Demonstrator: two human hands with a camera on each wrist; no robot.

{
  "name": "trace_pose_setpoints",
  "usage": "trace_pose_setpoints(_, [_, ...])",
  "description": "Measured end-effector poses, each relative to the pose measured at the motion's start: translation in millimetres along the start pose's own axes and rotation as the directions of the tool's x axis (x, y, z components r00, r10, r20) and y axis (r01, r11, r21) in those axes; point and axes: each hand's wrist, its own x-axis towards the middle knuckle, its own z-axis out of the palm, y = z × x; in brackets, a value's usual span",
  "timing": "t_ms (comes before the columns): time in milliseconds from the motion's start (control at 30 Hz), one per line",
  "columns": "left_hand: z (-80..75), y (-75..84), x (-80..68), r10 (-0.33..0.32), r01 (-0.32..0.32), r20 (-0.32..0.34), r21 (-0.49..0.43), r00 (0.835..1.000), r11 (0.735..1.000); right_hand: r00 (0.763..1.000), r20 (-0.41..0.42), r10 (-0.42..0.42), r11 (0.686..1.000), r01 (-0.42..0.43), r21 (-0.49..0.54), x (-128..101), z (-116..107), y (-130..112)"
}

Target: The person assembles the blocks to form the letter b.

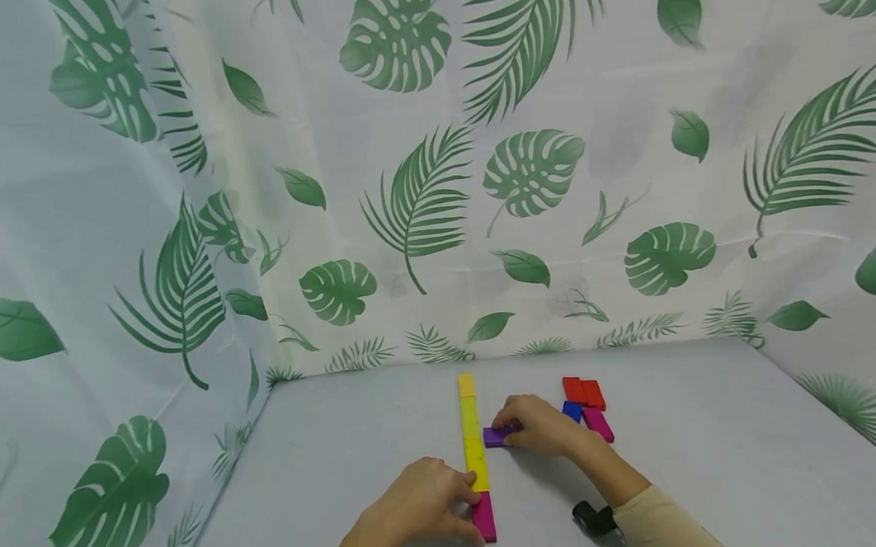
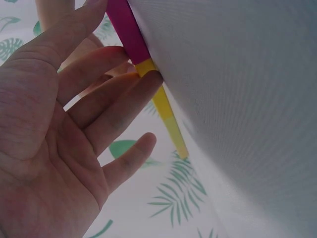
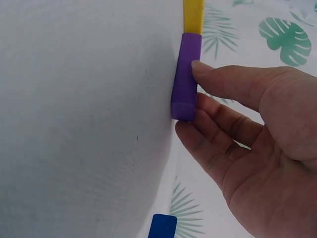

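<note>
A straight row of blocks runs away from me in the head view. Its nearest piece is a magenta block (image 1: 484, 519), followed by a yellow block (image 1: 476, 461), a lime-yellow block (image 1: 469, 416) and an orange-yellow block (image 1: 466, 385) at the far end. My left hand (image 1: 423, 501) lies along the row's left side, fingers loosely extended, its thumb and fingertips touching around the magenta block and its joint with the yellow one. With thumb and fingers, my right hand (image 1: 538, 425) pinches a purple block (image 3: 186, 79), set crosswise at the row's right side; whether they touch I cannot tell.
Right of my right hand lie two red blocks (image 1: 584, 392), a blue block (image 1: 572, 411) and another magenta block (image 1: 598, 424). A black object (image 1: 594, 519) is by the right sleeve (image 1: 667, 526). Leaf-printed cloth (image 1: 440, 306) hangs behind the pale tabletop (image 1: 357, 426).
</note>
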Motion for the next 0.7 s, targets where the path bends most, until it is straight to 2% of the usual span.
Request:
trace_pose_setpoints(200, [0.2,-0.8,-0.9,0.004,-0.004,0.000,-0.016,1.000,1.000,1.000,0.003,0.004,1.000,-0.004,0.006,0.3,0.8,-1.4])
trace_pose_setpoints(700, [0.1,-0.8,-0.3,-0.036,0.037,0.029,-0.055,0.999,0.998,1.000,0.001,-0.008,1.000,0.008,0.003,0.0,0.8,-3.6])
